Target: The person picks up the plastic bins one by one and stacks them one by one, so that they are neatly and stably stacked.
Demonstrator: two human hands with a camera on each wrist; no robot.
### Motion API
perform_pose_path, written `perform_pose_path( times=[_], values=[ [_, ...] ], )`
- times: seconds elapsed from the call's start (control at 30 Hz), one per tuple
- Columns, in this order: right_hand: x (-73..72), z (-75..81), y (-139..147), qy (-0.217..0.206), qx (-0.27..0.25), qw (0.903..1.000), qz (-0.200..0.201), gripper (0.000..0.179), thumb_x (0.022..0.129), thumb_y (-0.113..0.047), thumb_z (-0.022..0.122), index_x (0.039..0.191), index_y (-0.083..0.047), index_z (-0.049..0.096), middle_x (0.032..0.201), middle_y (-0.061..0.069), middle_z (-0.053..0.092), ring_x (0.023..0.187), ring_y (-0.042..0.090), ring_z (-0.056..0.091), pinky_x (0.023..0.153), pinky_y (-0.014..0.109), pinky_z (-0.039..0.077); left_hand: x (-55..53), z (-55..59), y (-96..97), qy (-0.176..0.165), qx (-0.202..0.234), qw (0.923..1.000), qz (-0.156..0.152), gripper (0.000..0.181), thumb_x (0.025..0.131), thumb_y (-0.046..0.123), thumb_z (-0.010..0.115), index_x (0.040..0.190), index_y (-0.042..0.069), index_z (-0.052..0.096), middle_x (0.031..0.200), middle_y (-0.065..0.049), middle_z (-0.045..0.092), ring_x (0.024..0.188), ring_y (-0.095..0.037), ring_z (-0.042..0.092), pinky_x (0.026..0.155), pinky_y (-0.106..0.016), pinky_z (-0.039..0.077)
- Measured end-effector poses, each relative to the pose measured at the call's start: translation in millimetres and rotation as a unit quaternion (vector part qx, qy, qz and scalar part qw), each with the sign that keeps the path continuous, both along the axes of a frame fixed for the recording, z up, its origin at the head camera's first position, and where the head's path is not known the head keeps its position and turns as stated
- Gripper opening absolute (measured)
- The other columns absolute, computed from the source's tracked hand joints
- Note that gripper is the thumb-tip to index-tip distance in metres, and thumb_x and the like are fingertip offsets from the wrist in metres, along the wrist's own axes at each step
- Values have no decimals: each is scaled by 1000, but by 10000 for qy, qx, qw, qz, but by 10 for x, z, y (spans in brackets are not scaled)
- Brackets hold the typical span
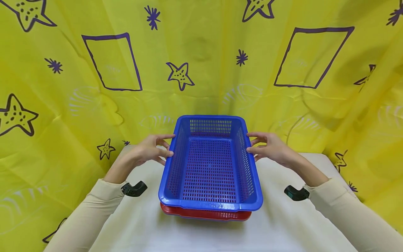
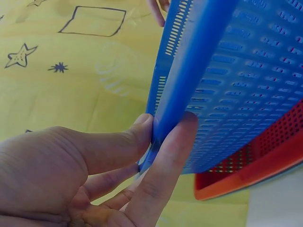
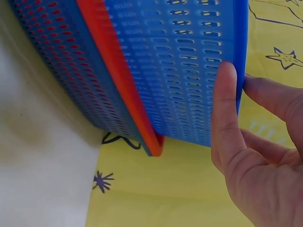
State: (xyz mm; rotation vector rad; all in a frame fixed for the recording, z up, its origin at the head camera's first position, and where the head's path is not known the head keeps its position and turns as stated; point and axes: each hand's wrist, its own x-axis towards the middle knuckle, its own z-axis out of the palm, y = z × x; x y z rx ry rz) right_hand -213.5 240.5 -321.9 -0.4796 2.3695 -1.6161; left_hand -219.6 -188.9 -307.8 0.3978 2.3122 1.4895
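Observation:
A blue plastic basket (image 1: 211, 205) with slotted walls and floor is held up by its two long sides. My left hand (image 1: 148, 150) pinches its left rim, thumb on the inner side and a finger flat against the outer wall in the left wrist view. On the opposite rim, my right hand (image 1: 273, 148) pinches in the same way. Beneath sits a red basket (image 1: 204, 212), mostly hidden by the upper one. In the right wrist view, another blue basket (image 3: 71, 71) surrounds the red one from below.
The baskets are over a white table (image 1: 132, 224). Behind it and along both sides hangs a yellow curtain (image 1: 211, 98) printed with purple stars and frames. Dark wrist devices (image 1: 134, 189) stick out from both cream sleeves.

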Motion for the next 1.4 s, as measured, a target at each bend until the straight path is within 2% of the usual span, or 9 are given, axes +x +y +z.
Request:
perform_pose_path(
  times=[0.13, 0.27, 0.53, 0.73, 1.1, 1.4],
  values=[
    [-16, -85, -22, 24, 30, 10000, -30, 68, 95, -6, 74, 152, 7, 40, 115, 27, 59, 82, 26, 73, 74, 42, 64, -28, -126, -12, -29, 50, 10000, 8, 73, 94, -4, 71, 158, 0, 36, 103, -18, 55, 80, -21, 71, 71, -45, 64],
    [-45, -192, -30, -82, 34, 10000, -44, 68, 95, -6, 74, 152, 6, 41, 115, 27, 59, 81, 26, 73, 74, 44, 63, -40, -221, -13, -86, 91, 9999, 14, 72, 93, -6, 70, 157, -3, 36, 103, -18, 56, 78, -20, 70, 71, -45, 64],
    [-60, -351, -55, -301, -117, 9995, -23, 68, 94, -5, 74, 152, 7, 40, 117, 28, 58, 81, 26, 73, 75, 47, 63, -68, -358, -28, -176, -60, 9997, 161, 68, 93, -5, 71, 155, -2, 41, 106, -20, 58, 78, -22, 71, 72, -45, 64],
    [-59, -449, -62, -388, -140, 9991, -24, 69, 95, -5, 73, 152, 8, 38, 118, 27, 58, 81, 26, 73, 77, 51, 62, -87, -451, -44, -145, -115, 9998, 92, 68, 94, -4, 71, 155, -3, 40, 105, -20, 58, 81, -22, 71, 73, -46, 63],
    [-67, -574, -111, -380, -69, 9992, -98, 68, 94, -4, 73, 151, 10, 40, 114, 26, 59, 80, 25, 72, 75, 50, 63, -78, -550, -43, -181, -167, 9997, 46, 69, 94, -5, 69, 156, -3, 39, 103, -18, 55, 82, -21, 70, 71, -44, 64],
    [-63, -573, -111, -356, 2, 9992, -165, 67, 94, -4, 73, 151, 9, 41, 113, 25, 58, 79, 25, 72, 74, 47, 63, -83, -532, -49, -65, -260, 9996, -35, 68, 95, -4, 68, 156, -3, 37, 104, -18, 56, 81, -21, 70, 70, -44, 64]
  ],
)
